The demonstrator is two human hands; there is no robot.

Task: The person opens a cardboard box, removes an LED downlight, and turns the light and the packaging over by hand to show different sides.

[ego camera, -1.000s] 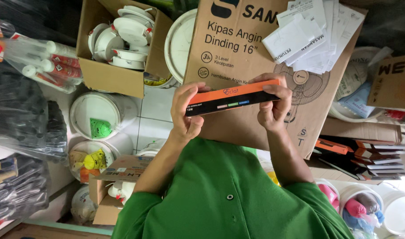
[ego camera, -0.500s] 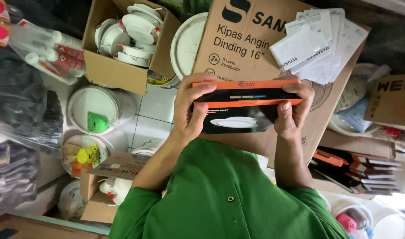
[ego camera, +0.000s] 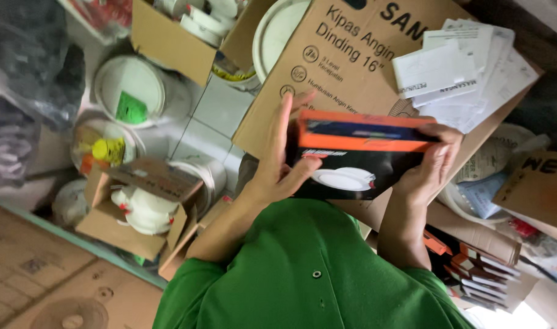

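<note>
Far left at 9 o'clock: lidded white bucket [ego camera: 135,91] w/ a green tag, and below it an open carton [ego camera: 138,210] holding white fittings, both on the tiled floor [ego camera: 199,122]. Well apart from my hands, no trouble there.

My left hand [ego camera: 277,164] presses flat on the left end of the orange-and-black box [ego camera: 364,155], fingers spread upward, thumb tucked under the box face. That's an open grip, more a prop than a clamp. Box sits centre frame, tilted, in front of my green shirt [ego camera: 309,268] and against the big brown carton [ego camera: 345,61] behind it.

My right hand [ego camera: 428,167] at 3 o'clock wraps the right end, fingers curled over the top edge, pinching it.

Risk as I see it: left side only braced by palm, so if right hand twists, box prob slips left and drops onto the clutter below. Also the loose white papers [ego camera: 458,73] at 1 o'clock lie just above; a bump upward could scatter them.
</note>
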